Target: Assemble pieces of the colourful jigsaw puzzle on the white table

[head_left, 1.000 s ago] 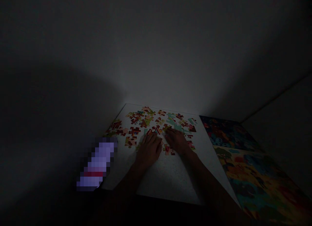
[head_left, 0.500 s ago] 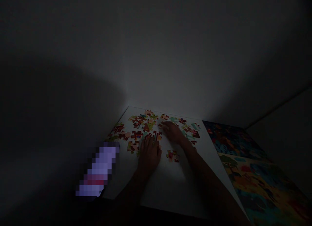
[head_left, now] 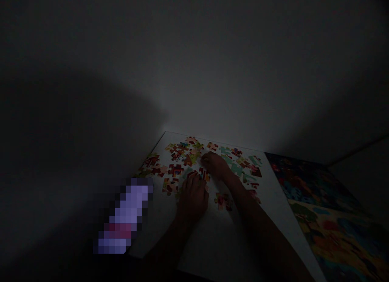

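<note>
The scene is very dark. Several loose jigsaw pieces (head_left: pixel 182 152) lie scattered over the far part of a white board (head_left: pixel 212 241). My left hand (head_left: pixel 193 195) rests flat, palm down, on the board at the near edge of the pieces. My right hand (head_left: pixel 216 164) reaches further in and lies over pieces near the middle of the scatter; whether its fingers grip a piece is too dark to tell. A small joined cluster of pieces (head_left: pixel 223 201) sits between my two forearms.
A colourful picture sheet (head_left: pixel 328 217) lies to the right of the board. A blurred bright purple patch (head_left: pixel 124 217) sits at the board's left edge. A plain wall (head_left: pixel 212 71) rises right behind the board.
My right hand has moved away from my left hand and further in among the far pieces. The left hand has stayed about where it was. The camera view has shifted a little.
</note>
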Available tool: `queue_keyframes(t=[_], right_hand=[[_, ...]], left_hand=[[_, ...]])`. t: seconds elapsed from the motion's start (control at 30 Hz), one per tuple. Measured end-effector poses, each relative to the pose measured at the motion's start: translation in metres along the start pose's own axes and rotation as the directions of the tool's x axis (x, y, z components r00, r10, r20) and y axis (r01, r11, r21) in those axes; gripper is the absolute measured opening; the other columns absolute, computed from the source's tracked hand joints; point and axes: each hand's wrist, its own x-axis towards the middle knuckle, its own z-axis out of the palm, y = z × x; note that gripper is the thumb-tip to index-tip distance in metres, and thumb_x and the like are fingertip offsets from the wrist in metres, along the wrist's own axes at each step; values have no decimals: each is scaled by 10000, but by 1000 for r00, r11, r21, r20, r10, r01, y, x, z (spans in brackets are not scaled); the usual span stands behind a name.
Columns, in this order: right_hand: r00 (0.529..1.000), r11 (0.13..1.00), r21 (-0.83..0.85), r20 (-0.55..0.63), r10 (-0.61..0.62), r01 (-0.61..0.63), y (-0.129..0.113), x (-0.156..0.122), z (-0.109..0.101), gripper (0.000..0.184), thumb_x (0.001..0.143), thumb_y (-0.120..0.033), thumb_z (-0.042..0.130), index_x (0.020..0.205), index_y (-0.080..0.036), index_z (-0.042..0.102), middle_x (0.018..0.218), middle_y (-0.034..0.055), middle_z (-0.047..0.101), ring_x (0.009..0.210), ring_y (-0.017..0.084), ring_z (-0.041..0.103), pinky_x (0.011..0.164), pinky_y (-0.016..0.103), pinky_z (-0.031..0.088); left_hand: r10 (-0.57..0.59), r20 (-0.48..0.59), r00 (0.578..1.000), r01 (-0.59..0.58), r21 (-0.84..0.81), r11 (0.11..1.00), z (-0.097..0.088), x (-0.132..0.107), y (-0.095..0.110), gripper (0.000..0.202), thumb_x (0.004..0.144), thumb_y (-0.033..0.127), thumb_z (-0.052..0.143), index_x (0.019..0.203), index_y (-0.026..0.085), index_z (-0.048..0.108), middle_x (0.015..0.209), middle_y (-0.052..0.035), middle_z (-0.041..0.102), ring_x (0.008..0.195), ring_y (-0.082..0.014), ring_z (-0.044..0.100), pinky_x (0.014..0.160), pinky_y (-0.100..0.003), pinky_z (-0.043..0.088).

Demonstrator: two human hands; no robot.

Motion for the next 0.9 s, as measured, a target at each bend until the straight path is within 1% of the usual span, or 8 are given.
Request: queue_keyframes(t=[0.1, 0.23, 0.33, 0.4, 0.53, 0.63, 0.77, 0.9], right_hand=[[991, 989, 91, -82, -106, 113, -15, 7, 14, 348, 1012, -330, 421, 1222, -178, 652, 1244, 120, 658, 1110, 201, 622, 927, 271, 438], [972, 974, 67, -112, -206, 215, -18, 8, 26, 330, 984, -395, 506, 1164, -183, 683, 1238, 120, 654, 1138, 230, 591, 975, 318, 418], [968, 967, 66, -62, -243, 247, -12, 5, 25, 257, 930, -297, 595, 1135, -180, 696, 1218, 120, 659, 1127, 239, 597, 955, 316, 430], [964, 960, 92, -42, -262, 264, -9, 4, 24, 253, 898, -229, 618, 1134, -183, 697, 1211, 115, 660, 1119, 234, 602, 938, 304, 438], [961, 949, 152, -68, -269, 277, -8, 4, 23, 234, 897, -199, 606, 1108, -171, 705, 1180, 116, 664, 1099, 220, 610, 943, 298, 439], [968, 954, 171, -79, -238, 248, -11, 4, 24, 205, 938, -218, 558, 1059, -164, 715, 1131, 112, 676, 1049, 206, 623, 925, 295, 447], [974, 958, 182, -75, -212, 223, -17, 3, 21, 219, 960, -239, 527, 1017, -169, 726, 1098, 115, 684, 1041, 208, 624, 925, 304, 450], [961, 928, 252, -98, -258, 275, -22, 1, 17, 219, 962, -238, 523, 1026, -169, 721, 1087, 110, 691, 1051, 209, 620, 935, 319, 453]], left_hand=[[-4, 13, 1000, 4, 10, 1000, -1, 1, 1, 131, 900, 175, 513, 958, 178, 631, 1126, -113, 655, 1112, -287, 586, 917, -454, 505], [24, -4, 1000, -24, 4, 1000, -2, 1, 1, 137, 924, 203, 501, 938, 179, 635, 1033, -91, 669, 1045, -263, 603, 874, -414, 500], [60, -25, 998, -60, -7, 998, -3, 1, 2, 139, 925, 205, 499, 922, 181, 636, 988, -78, 668, 1013, -246, 603, 859, -390, 492], [76, -28, 997, -77, -16, 997, -4, 1, 3, 148, 933, 211, 491, 910, 185, 635, 956, -70, 662, 987, -238, 600, 852, -382, 487], [87, -1, 996, -87, -28, 996, -7, 1, 4, 174, 948, 224, 478, 881, 184, 633, 929, -67, 653, 953, -234, 593, 844, -384, 483], [94, -7, 996, -94, -24, 995, -5, 1, 4, 174, 945, 226, 483, 886, 180, 641, 940, -76, 653, 964, -238, 589, 858, -391, 484], [72, -1, 997, -72, -39, 997, -1, 0, 4, 158, 923, 222, 510, 961, 180, 657, 1013, -83, 652, 998, -244, 589, 871, -408, 498], [50, 20, 999, -49, -59, 997, 3, -1, 4, 250, 904, 243, 545, 1119, 171, 651, 1170, -108, 644, 1161, -271, 550, 1039, -466, 447]])
